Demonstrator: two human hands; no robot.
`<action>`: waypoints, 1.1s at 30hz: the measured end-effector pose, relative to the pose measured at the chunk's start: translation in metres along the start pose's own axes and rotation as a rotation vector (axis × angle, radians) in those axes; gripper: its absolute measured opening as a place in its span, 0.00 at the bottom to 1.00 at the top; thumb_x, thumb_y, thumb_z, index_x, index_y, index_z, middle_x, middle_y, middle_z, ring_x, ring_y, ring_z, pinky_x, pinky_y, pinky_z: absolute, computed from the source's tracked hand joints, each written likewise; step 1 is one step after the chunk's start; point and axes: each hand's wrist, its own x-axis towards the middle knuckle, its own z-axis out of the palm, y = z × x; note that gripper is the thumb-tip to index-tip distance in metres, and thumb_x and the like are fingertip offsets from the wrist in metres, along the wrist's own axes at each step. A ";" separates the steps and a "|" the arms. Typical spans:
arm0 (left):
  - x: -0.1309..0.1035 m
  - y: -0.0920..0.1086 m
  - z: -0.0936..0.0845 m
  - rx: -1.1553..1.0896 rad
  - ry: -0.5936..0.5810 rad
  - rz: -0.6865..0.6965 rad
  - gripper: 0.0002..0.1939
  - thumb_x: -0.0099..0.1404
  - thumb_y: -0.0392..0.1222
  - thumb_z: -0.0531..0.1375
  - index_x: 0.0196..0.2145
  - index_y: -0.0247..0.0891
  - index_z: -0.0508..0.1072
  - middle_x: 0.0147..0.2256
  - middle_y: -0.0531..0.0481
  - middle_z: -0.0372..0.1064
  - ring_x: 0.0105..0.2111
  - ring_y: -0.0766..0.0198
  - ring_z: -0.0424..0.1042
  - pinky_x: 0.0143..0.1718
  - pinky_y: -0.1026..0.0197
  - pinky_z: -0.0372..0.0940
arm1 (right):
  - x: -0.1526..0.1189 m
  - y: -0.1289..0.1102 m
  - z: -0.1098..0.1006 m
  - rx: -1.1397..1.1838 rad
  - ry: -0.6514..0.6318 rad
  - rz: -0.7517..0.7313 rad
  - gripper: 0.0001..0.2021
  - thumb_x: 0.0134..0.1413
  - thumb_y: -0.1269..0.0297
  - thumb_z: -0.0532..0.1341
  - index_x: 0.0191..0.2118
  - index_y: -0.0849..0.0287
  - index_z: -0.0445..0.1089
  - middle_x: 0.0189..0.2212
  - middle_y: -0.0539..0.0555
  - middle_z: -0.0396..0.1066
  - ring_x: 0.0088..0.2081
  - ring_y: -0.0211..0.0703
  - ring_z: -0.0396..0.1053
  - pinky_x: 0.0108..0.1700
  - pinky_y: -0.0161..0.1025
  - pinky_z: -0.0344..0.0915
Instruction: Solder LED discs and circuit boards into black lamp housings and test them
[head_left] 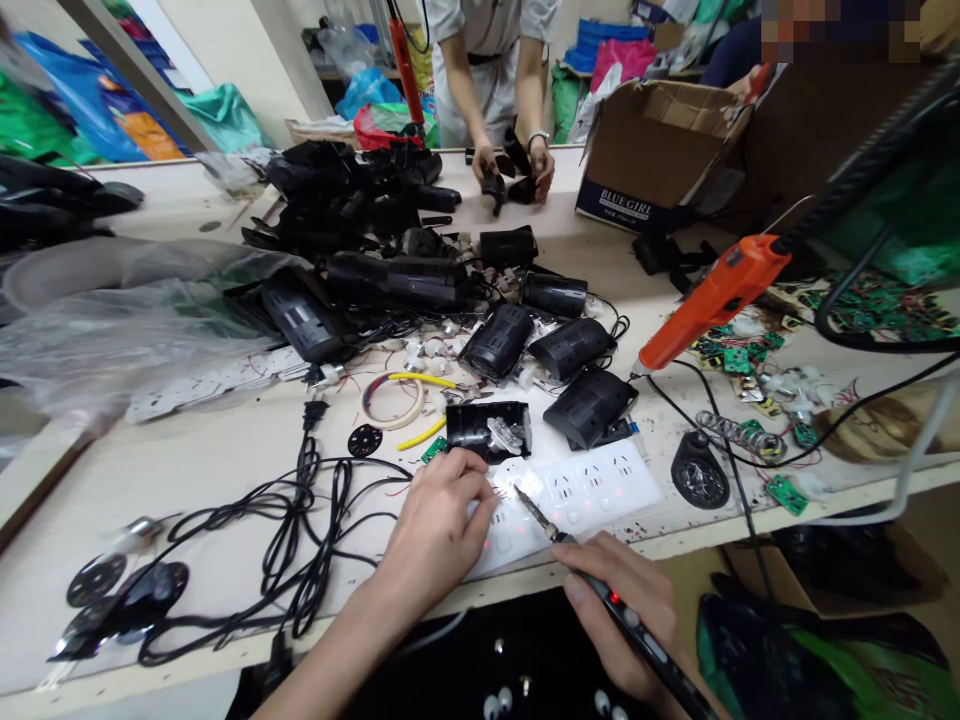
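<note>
My right hand (626, 605) grips a soldering iron (634, 622) with a lit red light on its handle. Its metal tip points at a small white part (517, 478) with thin wires by it. My left hand (442, 515) has its fingers curled together right beside that part; what they pinch is hidden. Under both lies a white power strip (619, 485) with several sockets and faint red lights. Just beyond, an open black housing (469, 428) holds a clear plastic piece. A small green circuit board (433, 450) is by my left fingertips.
Several black housings (589, 405) and a dark pile (352, 190) fill the far side. Black cables (300, 540) coil at left. An orange electric screwdriver (712, 300) hangs at right near a spring stand (739, 435). Across the table, a person's hands (491, 185) hold black parts.
</note>
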 end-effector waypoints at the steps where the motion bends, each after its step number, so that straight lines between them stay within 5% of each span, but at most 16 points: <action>1: 0.000 0.000 0.000 0.002 -0.006 -0.002 0.09 0.64 0.36 0.57 0.27 0.40 0.73 0.40 0.45 0.70 0.39 0.55 0.69 0.43 0.50 0.66 | 0.000 0.000 0.000 0.003 -0.007 0.000 0.16 0.57 0.78 0.57 0.49 0.58 0.71 0.31 0.54 0.72 0.29 0.41 0.70 0.30 0.36 0.69; 13: 0.005 -0.004 -0.012 -0.125 -0.056 0.001 0.07 0.62 0.37 0.60 0.28 0.41 0.78 0.38 0.47 0.71 0.37 0.59 0.73 0.39 0.58 0.69 | 0.024 0.011 0.022 -0.152 0.106 -0.095 0.16 0.59 0.79 0.58 0.49 0.55 0.71 0.35 0.52 0.62 0.32 0.37 0.70 0.31 0.32 0.70; 20: 0.003 -0.008 -0.010 -0.162 -0.057 0.004 0.07 0.63 0.36 0.60 0.30 0.42 0.77 0.39 0.48 0.71 0.40 0.59 0.73 0.44 0.57 0.68 | 0.041 0.034 0.042 -0.072 -0.041 -0.104 0.18 0.60 0.77 0.55 0.54 0.56 0.66 0.40 0.53 0.60 0.40 0.40 0.68 0.40 0.35 0.71; 33: 0.004 -0.005 -0.005 -0.210 0.003 -0.065 0.08 0.60 0.33 0.60 0.25 0.39 0.73 0.37 0.48 0.70 0.39 0.59 0.72 0.42 0.55 0.67 | 0.043 0.023 0.038 -0.140 0.051 -0.094 0.18 0.59 0.79 0.56 0.53 0.57 0.66 0.38 0.53 0.59 0.37 0.40 0.66 0.35 0.34 0.69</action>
